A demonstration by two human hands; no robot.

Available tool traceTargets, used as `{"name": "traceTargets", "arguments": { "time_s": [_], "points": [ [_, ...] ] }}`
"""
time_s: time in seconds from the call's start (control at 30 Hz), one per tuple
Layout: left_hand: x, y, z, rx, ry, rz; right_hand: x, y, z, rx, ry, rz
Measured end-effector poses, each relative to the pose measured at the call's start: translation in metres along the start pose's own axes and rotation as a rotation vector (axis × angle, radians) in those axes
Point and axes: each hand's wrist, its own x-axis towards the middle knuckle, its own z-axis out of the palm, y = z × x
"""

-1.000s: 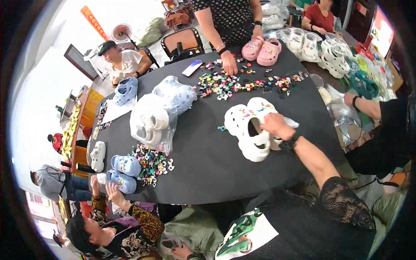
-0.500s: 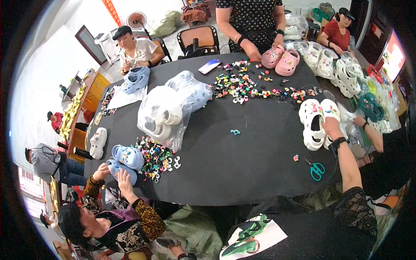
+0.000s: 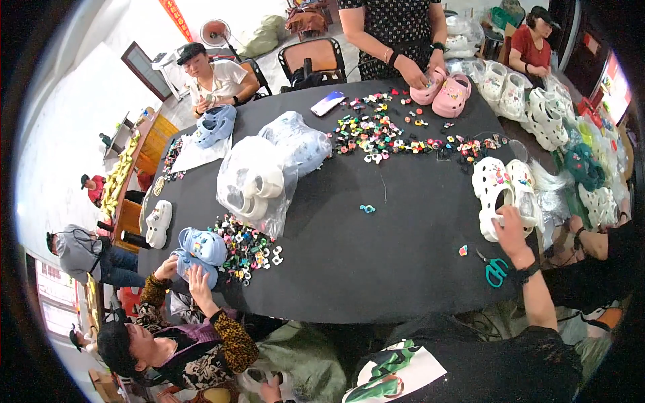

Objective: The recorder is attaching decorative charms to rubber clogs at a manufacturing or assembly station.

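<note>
A pair of white clogs [image 3: 492, 195] with colourful charms on the toes lies side by side at the table's right. My right hand [image 3: 512, 232] wears a dark wristband and grips the heel end of the left clog, its fingers bent at the strap. Down at the lower edge is my left hand [image 3: 270, 389], mostly cut off, beside something pale that I cannot make out. Teal-handled scissors [image 3: 496, 270] and a small colourful charm [image 3: 463, 250] lie near my right forearm. A blue-green charm [image 3: 367, 209] rests alone mid-table.
Charm piles [image 3: 369, 131] spread over the dark table [image 3: 336, 269]. Bagged clogs [image 3: 252, 185] stand left of centre. Co-workers handle blue clogs [image 3: 201, 247] and pink clogs [image 3: 451, 97]. A co-worker's arm [image 3: 594, 242] reaches in beside clear plastic and more clogs at right.
My right hand has slid back from inside the right white clog to the left one's heel. The co-worker's arm at right has drawn nearer. The far person's hand has moved onto a pink clog.
</note>
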Motion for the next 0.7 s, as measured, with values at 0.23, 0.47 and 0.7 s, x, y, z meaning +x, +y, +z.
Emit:
{"name": "traceTargets", "arguments": {
  "time_s": [0.23,0.47,0.7],
  "points": [
    [-0.079,0.018,-0.042,-0.268,0.267,-0.075,-0.02,-0.051,0.02,0.238,-0.084,-0.075],
    [-0.158,0.072,-0.054,-0.955,0.486,0.039,-0.024,-0.082,0.044,0.365,-0.117,-0.175],
    [-0.223,0.111,-0.087,-0.957,0.414,0.196,-0.025,-0.156,0.081,0.502,-0.295,-0.567]
  ]
}}
